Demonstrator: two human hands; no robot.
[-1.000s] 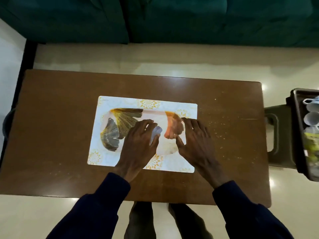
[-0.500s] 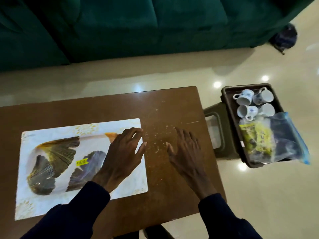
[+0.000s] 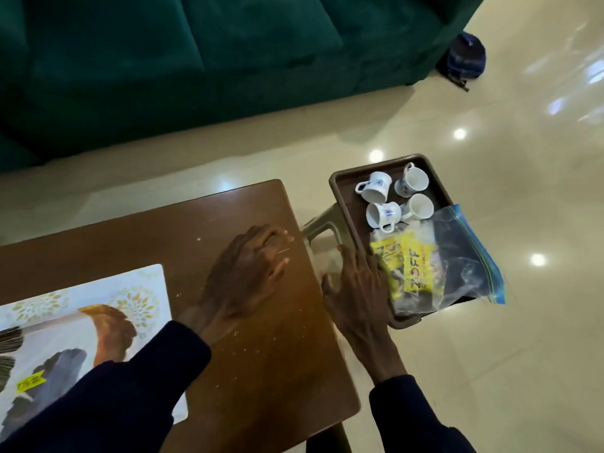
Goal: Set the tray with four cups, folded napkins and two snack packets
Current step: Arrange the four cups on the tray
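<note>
Both hands open and empty, reaching toward the loaded tray beside the table.

The right hand hangs past the table's right edge, fingers spread, palm down, holding nothing, its fingertips just beside the near-left rim of the brown tray. The left hand is flat and loosely spread over the bare wood of the table, also gripping nothing, dark sleeve trailing back across the printed placemat. On the tray, four white cups with blue flowers lie tipped on their sides at the far end; nearer, a clear zip bag overhangs the tray's right edge, with a yellow snack packet just beside the right fingers. The tray rests on a low stool between it and the table. A green sofa runs behind.
</note>
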